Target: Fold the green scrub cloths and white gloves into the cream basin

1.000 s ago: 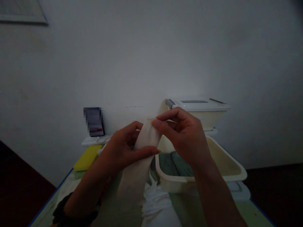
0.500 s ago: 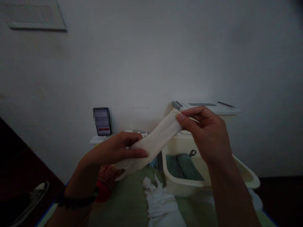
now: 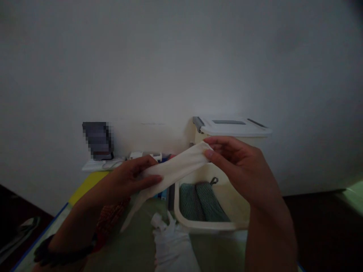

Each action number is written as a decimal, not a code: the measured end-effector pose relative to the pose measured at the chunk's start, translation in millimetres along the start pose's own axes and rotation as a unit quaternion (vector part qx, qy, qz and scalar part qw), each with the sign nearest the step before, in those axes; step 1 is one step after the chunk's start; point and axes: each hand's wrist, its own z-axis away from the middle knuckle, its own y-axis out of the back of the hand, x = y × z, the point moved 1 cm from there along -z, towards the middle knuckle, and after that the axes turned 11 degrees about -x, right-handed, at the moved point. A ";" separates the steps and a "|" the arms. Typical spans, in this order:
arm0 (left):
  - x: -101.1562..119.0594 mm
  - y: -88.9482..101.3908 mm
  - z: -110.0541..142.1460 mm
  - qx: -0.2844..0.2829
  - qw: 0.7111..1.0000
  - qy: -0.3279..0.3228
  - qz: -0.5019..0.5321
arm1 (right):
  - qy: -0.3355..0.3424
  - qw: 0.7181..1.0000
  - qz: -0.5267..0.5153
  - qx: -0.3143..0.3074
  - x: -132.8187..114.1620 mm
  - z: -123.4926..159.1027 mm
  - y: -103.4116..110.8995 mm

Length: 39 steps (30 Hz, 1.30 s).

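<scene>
A white strip of thin cloth is stretched at a slant between my two hands. My left hand is closed on its lower part, thumb on top, and a narrow loose end hangs below. At the upper end, my right hand pinches the cloth's edge between thumb and fingers. Beneath them on the table lies a crumpled white cloth piece with short points at its top; its exact kind is unclear. To its right stands a cream plastic bin with a folded green mesh item inside.
A lidded storage box stands behind the bin, against the wall. At the back left, a phone or tablet leans upright on a white base. Red woven fabric lies by my left forearm, near the table's blue edge.
The view has turned slightly right, so the table things appear further left. The cloth strip lies flatter between my hands, and its loose end hangs lower. Both hands keep their hold.
</scene>
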 end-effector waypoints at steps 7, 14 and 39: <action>-21.5 10.4 -4.2 -0.030 0.992 0.098 -0.069 | -0.037 0.989 0.144 -0.007 -1.5 -6.7 -9.4; -39.9 11.1 -9.1 -0.057 0.990 0.114 -0.062 | 0.000 0.975 0.222 -0.010 -8.7 -3.2 -20.9; 2.6 22.6 33.8 -0.085 0.996 -0.011 0.008 | 0.078 0.980 0.117 0.141 -17.1 3.4 -24.2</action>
